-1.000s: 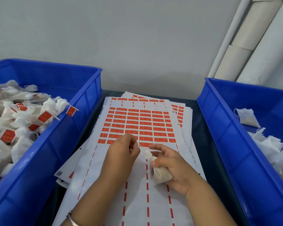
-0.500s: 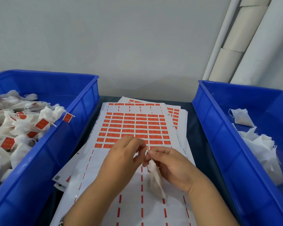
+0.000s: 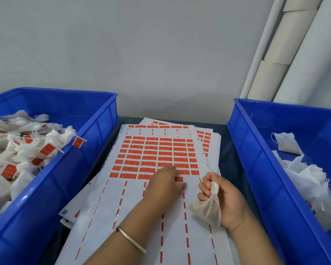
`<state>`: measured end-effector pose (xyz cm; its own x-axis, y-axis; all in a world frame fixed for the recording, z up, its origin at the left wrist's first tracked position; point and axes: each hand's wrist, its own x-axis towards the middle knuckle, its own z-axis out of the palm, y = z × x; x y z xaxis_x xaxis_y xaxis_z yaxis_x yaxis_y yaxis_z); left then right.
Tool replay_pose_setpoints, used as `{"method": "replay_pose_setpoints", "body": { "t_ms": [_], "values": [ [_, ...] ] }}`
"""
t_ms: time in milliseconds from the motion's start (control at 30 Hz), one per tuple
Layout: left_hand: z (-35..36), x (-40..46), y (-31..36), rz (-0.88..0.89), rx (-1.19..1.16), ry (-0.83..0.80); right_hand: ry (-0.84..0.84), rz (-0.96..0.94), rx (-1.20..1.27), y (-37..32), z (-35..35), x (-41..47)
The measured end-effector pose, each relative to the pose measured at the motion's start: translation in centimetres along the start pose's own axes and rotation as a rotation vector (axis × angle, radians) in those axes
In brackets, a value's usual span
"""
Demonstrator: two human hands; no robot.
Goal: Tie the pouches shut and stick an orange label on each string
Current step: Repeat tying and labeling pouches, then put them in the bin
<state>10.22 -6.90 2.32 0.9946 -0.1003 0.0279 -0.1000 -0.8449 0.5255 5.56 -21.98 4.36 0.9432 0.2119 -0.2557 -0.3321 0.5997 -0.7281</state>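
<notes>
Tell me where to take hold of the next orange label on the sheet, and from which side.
Judging by the sheet, take the lone label beside the left hand fingers. Its edges border stripped backing, so lift an exposed corner, coming from the near, peeled side, probably with a fingernail.

The left hand (image 3: pixel 165 185) covers part of the white sheet of orange rectangular labels (image 3: pixel 157 155), hiding its fingertips' contact; label print is perhaps too blurred to read.

Beige pouch (image 3: pixel 208 210) with gathered white neck hangs in right hand (image 3: pixel 225 199), at 3 o'clock of the orange label sheet (image 3: pixel 157 155).
</notes>
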Motion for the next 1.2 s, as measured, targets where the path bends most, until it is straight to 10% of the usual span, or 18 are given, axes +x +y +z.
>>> {"method": "replay_pose_setpoints", "body": {
  "t_ms": [733,1200],
  "values": [
    [0.4,-0.3,-1.4,0.238,0.269,-0.035,0.049,0.044,-0.039,1.3,-0.3,0.8],
    [0.9,-0.8,-1.0,0.069,0.074,0.148,0.009,0.036,-0.126,1.3,-0.5,1.1]
  ]
}}
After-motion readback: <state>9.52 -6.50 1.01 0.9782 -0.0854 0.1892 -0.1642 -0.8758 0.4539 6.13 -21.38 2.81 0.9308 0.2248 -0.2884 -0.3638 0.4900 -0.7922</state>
